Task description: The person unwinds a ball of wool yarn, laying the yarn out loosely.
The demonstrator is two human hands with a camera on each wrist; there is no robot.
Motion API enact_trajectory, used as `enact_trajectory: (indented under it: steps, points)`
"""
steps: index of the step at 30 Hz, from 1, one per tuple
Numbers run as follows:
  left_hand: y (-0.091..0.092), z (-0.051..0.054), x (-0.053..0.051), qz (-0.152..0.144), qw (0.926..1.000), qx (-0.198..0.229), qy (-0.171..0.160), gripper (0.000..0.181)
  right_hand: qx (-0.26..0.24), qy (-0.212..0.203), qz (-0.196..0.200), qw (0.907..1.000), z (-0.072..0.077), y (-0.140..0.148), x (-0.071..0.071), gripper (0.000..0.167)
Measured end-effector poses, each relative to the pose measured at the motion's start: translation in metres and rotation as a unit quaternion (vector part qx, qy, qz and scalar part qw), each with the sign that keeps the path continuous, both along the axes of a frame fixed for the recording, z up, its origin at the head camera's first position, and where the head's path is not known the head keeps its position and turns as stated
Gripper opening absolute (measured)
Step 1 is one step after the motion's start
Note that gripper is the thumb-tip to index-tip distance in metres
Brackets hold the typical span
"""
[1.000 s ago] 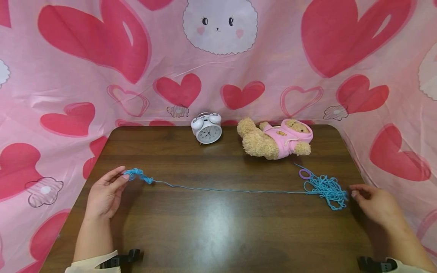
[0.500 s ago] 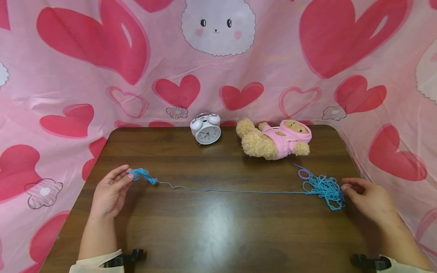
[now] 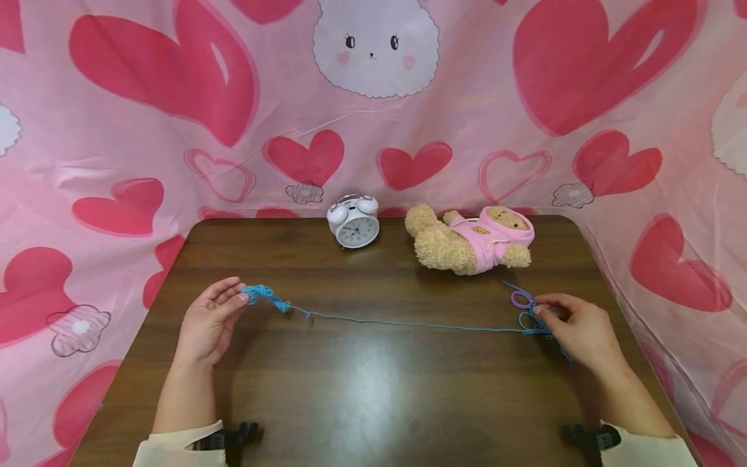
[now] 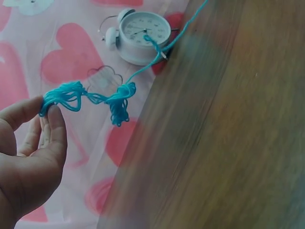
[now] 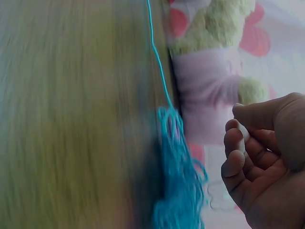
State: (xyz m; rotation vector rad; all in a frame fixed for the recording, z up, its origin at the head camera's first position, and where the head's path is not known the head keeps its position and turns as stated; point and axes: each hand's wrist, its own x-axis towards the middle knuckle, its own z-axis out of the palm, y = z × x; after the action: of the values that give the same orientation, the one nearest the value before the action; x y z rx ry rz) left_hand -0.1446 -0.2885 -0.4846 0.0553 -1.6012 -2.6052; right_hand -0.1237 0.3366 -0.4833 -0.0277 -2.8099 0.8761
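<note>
My left hand (image 3: 207, 324) pinches one end of a small blue yarn bundle (image 3: 262, 295) between thumb and fingers, held up at the table's left side. From that bundle (image 4: 116, 102) a single strand (image 3: 408, 323) runs across to a loose blue yarn pile (image 3: 533, 324) at the right. Over the pile is my right hand (image 3: 583, 331), covering much of it from the head view. In the right wrist view this hand (image 5: 267, 157) has bent fingers beside the yarn pile (image 5: 181, 176), with no yarn between them. A purple ring (image 3: 521, 299) touches the pile's upper left.
A white alarm clock (image 3: 353, 222) stands at the back of the brown table (image 3: 327, 402). Right of it a teddy bear (image 3: 478, 240) in a pink hoodie lies on its back. Pink heart-patterned cloth (image 3: 373, 130) surrounds the table's back and sides.
My right hand has moved left from beside the yarn pile to over it. The left hand has shifted right with its bundle, and a small kink now shows in the strand.
</note>
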Motion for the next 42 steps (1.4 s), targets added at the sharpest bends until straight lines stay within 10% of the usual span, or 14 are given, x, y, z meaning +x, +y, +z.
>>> enact_trajectory:
  steps: [42]
  points:
    - [0.087, 0.003, -0.021, -0.093, 0.9894, -0.100, -0.049, 0.033, -0.145, -0.035, 0.181, 0.9721, -0.015, -0.160, -0.038, 0.013]
